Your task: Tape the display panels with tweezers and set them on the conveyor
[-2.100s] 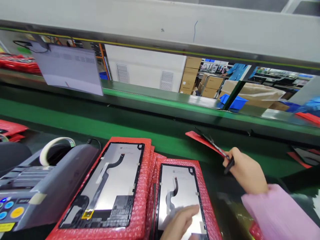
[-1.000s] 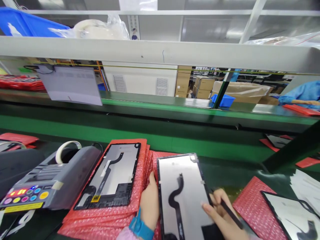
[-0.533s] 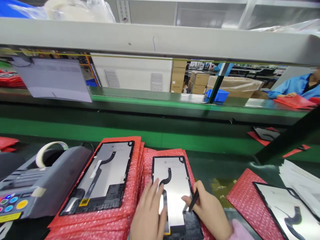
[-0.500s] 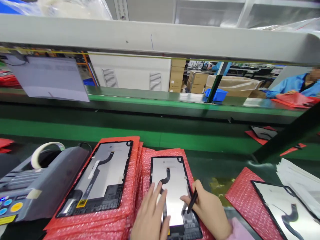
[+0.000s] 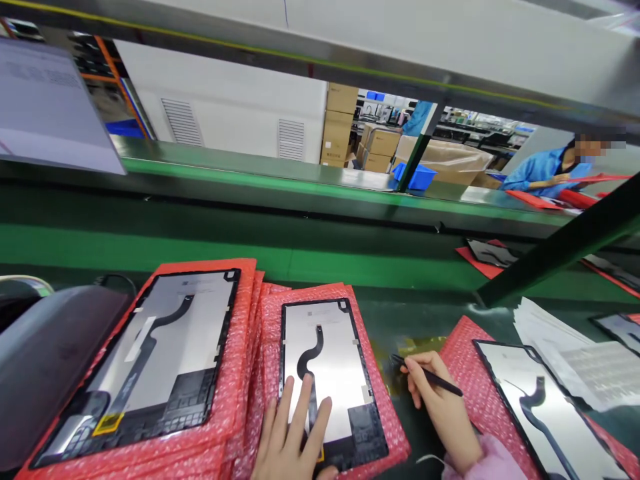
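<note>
My left hand (image 5: 295,433) lies with fingers spread on the lower left of a tablet screen panel (image 5: 340,373), over its dark flex cable (image 5: 311,353). The panel lies back side up on red bubble-wrap bags (image 5: 357,313). My right hand (image 5: 435,400) is closed on slim black tweezers (image 5: 440,381), whose tip points left. It is just right of the panel, above the bench, beside amber film pieces (image 5: 423,344). Left of my hands, a second panel (image 5: 200,333), with yellow tape (image 5: 108,424) at its cable's lower end, rests on a bag stack.
Another panel (image 5: 515,373) lies on red bubble wrap at the right, beside white sheets (image 5: 555,340). A grey machine (image 5: 60,360) stands at the far left. A slanted dark post (image 5: 555,247) rises at right. Across the bench, a person in blue (image 5: 535,167) handles red bags.
My right hand, with the tweezers, has left the panel's lower right and moved right to the amber film. My left hand stays on the panel. The view has tilted down and shifted right.
</note>
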### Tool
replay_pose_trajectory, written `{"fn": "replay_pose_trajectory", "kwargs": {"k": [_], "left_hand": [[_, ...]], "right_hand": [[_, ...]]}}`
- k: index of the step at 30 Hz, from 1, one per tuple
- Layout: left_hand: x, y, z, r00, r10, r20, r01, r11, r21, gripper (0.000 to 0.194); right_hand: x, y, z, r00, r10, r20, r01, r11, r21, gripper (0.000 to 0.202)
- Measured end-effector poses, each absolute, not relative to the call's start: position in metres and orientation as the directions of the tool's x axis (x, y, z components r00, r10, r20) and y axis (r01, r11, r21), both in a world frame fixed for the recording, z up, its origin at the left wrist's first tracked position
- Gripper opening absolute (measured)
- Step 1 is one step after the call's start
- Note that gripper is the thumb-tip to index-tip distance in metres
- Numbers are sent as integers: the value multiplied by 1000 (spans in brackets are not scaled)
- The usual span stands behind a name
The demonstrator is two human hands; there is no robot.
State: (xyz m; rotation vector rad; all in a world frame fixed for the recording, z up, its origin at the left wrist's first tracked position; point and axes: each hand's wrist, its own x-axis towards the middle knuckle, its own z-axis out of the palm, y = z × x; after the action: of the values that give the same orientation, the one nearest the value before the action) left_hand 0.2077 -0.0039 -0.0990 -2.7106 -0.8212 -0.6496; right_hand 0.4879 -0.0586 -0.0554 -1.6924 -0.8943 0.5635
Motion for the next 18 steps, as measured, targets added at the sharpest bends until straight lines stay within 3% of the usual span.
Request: {"fn": "replay_pose_trajectory", "kwargs": {"k": [3,9,18], "left_hand": [[204,-6,-93,758,460,462,537,-842,-43,85],[193,-8,-83,720,561,409,505,-827,245,71],[191,-9,-72,714,604,354,469,-788,400,67]], "right_hand": [[484,-55,-53,601,797,65,307,-156,-939,37],[485,-55,-55,584,809,56,360,-197,-912,38],[485,-59,-48,641,765,67,325,-192,-926,36]]}}
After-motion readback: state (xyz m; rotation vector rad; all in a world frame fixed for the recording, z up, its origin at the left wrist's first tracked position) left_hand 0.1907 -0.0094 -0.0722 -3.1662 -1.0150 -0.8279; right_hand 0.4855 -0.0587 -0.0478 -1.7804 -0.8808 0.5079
